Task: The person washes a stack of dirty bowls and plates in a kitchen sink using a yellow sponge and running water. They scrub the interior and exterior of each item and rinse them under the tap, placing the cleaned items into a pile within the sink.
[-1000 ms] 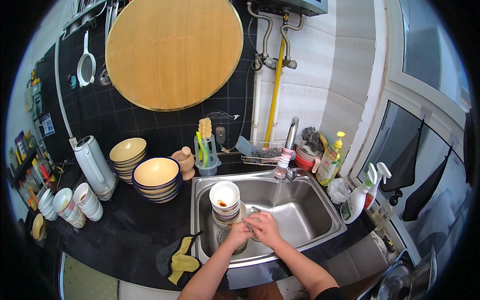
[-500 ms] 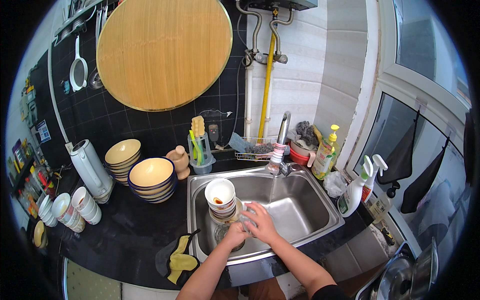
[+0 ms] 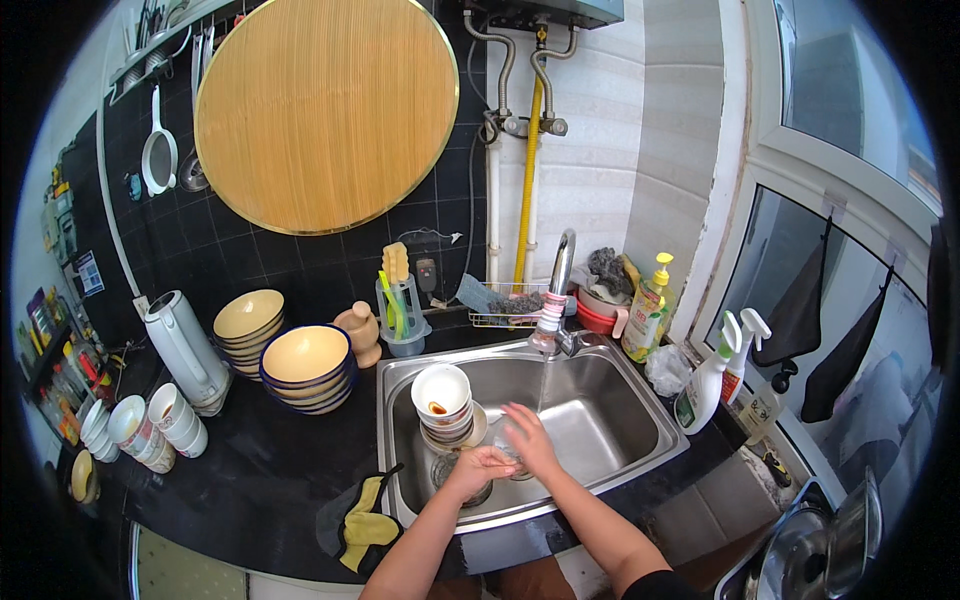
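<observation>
Clear glass [image 3: 514, 438], partly hidden, sat at four o'clock from the stacked bowls [image 3: 450, 417]. The right hand [image 3: 536, 450] beside it had just straightened and spread, suggesting a looser hold; the left hand [image 3: 483, 468] looked bunched (pinching what, I couldn't tell).

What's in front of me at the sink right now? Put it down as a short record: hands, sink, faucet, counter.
Left hand: over the sink, above clear glassware, fingers bent
Right hand: just right of it, fingers spread
Between hands: a clear item, mostly hidden; grip unclear
Sink: a stack of bowls in its left part, stained top bowl
Faucet: running a thin stream
Counter left: kettle, cream bowls, wooden mortar
Right of sink: two spray bottles
</observation>
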{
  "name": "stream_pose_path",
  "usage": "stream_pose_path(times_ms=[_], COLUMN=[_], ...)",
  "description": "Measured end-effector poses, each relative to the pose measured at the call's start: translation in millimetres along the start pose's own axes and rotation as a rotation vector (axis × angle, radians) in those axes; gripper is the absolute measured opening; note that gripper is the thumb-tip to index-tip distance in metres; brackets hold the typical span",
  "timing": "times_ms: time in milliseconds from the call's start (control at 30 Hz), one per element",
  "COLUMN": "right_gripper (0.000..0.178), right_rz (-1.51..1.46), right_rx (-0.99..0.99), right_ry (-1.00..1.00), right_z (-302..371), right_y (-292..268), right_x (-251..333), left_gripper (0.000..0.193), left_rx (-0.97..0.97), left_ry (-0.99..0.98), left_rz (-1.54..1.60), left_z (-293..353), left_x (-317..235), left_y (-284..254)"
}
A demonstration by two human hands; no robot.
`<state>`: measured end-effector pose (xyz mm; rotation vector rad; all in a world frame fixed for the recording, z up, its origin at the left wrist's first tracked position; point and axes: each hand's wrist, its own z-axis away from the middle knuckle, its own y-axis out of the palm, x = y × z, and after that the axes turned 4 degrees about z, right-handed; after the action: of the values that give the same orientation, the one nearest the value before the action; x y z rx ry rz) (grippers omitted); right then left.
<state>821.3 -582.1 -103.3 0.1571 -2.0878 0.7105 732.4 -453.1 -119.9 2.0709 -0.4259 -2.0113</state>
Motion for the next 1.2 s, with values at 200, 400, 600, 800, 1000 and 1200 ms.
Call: stream_pose_path(times_ms=[200, 400, 600, 800, 1000, 1200], right_gripper=[0.051, 0.049, 0.042, 0.056, 0.064, 0.042], right_rz=[-0.347, 0.395, 0.021, -0.980, -0.958, -0.536], right_rx=[-0.012, 0.037, -0.156, 0.004, 0.198, 0.271], right_ry=[0.124, -0.279, -0.052, 0.698, 0.883, 0.920], right_z=[1.2, 13.2, -0.9, -1.0, 6.7, 0.1], right_y=[6.7, 16.2, 4.7, 8.2, -3.1, -19.3], right_x=[-10.8, 41.3, 25.4, -8.4, 9.8, -49.4], left_gripper=[0.010, 0.010, 0.006, 0.007, 0.009, 0.010], left_rx=[-0.114, -0.314, -0.055, -0.039, -0.143, -0.015], left_ry=[0.181, 0.311, 0.110, 0.200, 0.213, 0.457], left_rz=[0.466, 0.639, 0.481, 0.265, -0.954, -1.333], left_z=[-0.4, -10.8, -5.9, -3.2, 1.7, -3.2], left_x=[-13.2, 6.5, 5.0, -9.3, -0.3, 5.0], left_y=[-0.6, -15.7, -7.0, 14.0, 14.7, 16.7])
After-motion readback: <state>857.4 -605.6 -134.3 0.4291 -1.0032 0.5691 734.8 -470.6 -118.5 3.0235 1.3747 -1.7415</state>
